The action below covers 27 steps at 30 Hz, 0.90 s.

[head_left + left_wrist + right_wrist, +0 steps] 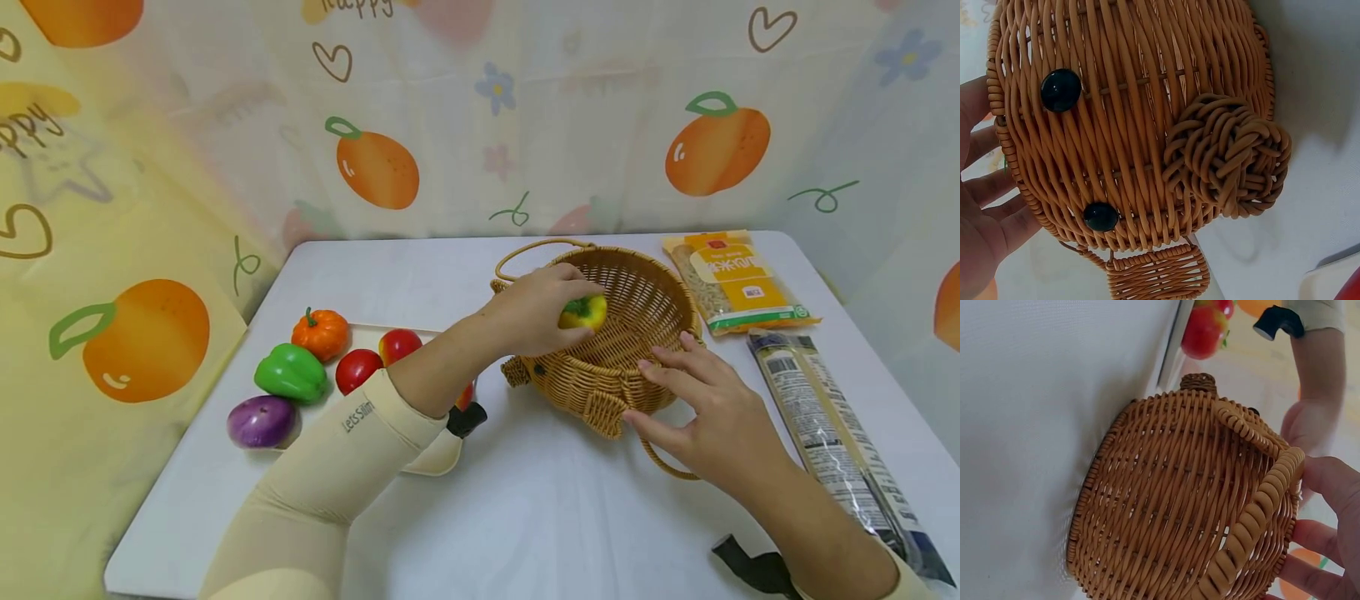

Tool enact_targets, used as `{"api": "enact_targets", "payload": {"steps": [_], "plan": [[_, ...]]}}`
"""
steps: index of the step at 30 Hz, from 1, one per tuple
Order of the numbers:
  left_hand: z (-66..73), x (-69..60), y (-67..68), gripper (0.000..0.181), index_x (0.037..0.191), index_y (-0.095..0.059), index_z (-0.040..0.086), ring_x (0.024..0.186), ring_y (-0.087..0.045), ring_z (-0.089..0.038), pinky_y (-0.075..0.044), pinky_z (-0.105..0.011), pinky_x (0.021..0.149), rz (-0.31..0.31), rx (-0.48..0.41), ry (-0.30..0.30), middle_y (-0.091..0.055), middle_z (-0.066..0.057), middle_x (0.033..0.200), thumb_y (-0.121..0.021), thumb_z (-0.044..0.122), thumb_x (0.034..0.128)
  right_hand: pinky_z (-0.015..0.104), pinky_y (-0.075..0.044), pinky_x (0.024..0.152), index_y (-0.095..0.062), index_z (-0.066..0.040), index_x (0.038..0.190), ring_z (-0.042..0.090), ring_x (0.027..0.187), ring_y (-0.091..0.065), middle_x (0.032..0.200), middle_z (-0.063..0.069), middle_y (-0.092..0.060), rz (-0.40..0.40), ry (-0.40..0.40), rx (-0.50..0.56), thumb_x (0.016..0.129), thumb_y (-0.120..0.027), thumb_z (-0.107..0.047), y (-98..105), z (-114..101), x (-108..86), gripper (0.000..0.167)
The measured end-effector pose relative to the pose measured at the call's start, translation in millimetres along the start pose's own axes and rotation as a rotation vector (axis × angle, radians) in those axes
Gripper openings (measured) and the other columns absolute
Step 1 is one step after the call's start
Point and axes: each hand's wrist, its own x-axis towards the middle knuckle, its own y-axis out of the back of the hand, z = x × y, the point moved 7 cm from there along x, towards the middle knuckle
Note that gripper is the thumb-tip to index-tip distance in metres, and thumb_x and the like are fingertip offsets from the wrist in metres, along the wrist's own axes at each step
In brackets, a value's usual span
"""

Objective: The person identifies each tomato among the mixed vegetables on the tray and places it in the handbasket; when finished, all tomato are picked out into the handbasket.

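Observation:
My left hand [542,315] grips a yellow bell pepper [590,313] with a green top, over the inside of the wicker basket [558,383]. In the left wrist view the fingers show beside the rim, and the basket's animal face has two dark button eyes and a woven nose [1229,156]. At the basket's near right side, my right hand [705,408] rests spread fingers on the rim, thumb on the outer side. The right wrist view shows it by the twisted handle [1254,525]. The pepper is hidden in both wrist views.
Left on the white table [570,517] are an orange pumpkin [320,334], a green pepper [291,372] and an eggplant [262,422]. A cream tray [435,458] holds red fruit [358,371], partly behind my left arm. Two packets, one yellow [738,279], one long [832,433], lie right.

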Motion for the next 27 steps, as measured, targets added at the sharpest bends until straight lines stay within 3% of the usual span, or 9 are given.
{"api": "enact_targets", "payload": {"steps": [3, 8, 11, 17, 22, 27], "plan": [[1.4, 0.9, -2.8, 0.056, 0.149, -0.054, 0.024, 0.121, -0.054, -0.017, -0.05, -0.027, 0.096, -0.017, 0.025, -0.021, -0.053, -0.003, 0.145, -0.068, 0.04, 0.0974, 0.065, -0.053, 0.091, -0.078, -0.007, 0.114, 0.044, 0.131, -0.055, 0.122, 0.013, -0.072, 0.001, 0.0, -0.008, 0.088, -0.053, -0.079, 0, 0, 0.2, 0.08], [2.6, -2.9, -2.8, 0.06, 0.151, -0.051, 0.025, 0.137, -0.05, -0.021, -0.045, -0.034, 0.111, -0.035, 0.034, -0.04, -0.047, -0.005, 0.154, -0.068, 0.043, 0.097, 0.065, -0.053, 0.09, -0.078, -0.007, 0.114, 0.045, 0.13, -0.056, 0.121, 0.014, -0.072, 0.01, 0.002, -0.015, 0.088, -0.04, -0.082, 0, -2, 0.1, 0.089], [2.6, -9.6, 2.3, 0.058, 0.151, -0.052, 0.026, 0.142, -0.045, -0.023, -0.04, -0.038, 0.117, -0.02, 0.02, -0.042, -0.045, -0.005, 0.156, -0.068, 0.042, 0.0969, 0.066, -0.053, 0.09, -0.078, -0.007, 0.114, 0.045, 0.131, -0.055, 0.121, 0.014, -0.072, 0.008, 0.005, -0.013, 0.089, -0.04, -0.082, 0, -1, -0.2, 0.088], [-2.7, -29.3, 19.9, 0.056, 0.149, -0.055, 0.024, 0.144, -0.042, -0.026, -0.042, -0.041, 0.116, 0.042, -0.014, -0.031, -0.045, -0.005, 0.156, -0.069, 0.039, 0.0962, 0.066, -0.053, 0.09, -0.079, -0.006, 0.113, 0.045, 0.131, -0.055, 0.119, 0.015, -0.072, 0.017, 0.014, -0.005, 0.089, -0.042, -0.081, 0, -2, 0.1, 0.087], [-16.2, -46.6, 32.7, 0.057, 0.148, -0.055, 0.023, 0.144, -0.04, -0.026, -0.042, -0.041, 0.115, 0.073, -0.002, 0.017, -0.044, -0.006, 0.156, -0.07, 0.038, 0.0959, 0.067, -0.053, 0.089, -0.079, -0.005, 0.112, 0.046, 0.129, -0.056, 0.118, 0.015, -0.072, 0.027, 0.023, 0.002, 0.089, -0.043, -0.081, 1, -3, 0.5, 0.087], [-36.2, -62.7, 34.0, 0.059, 0.149, -0.054, 0.026, 0.146, -0.037, -0.027, -0.041, -0.044, 0.116, 0.053, 0.012, 0.096, -0.043, -0.004, 0.158, -0.071, 0.04, 0.0948, 0.067, -0.052, 0.09, -0.079, -0.005, 0.112, 0.045, 0.13, -0.056, 0.119, 0.014, -0.072, 0.021, 0.013, -0.001, 0.088, -0.042, -0.082, 1, -3, 0.9, 0.088]]}}
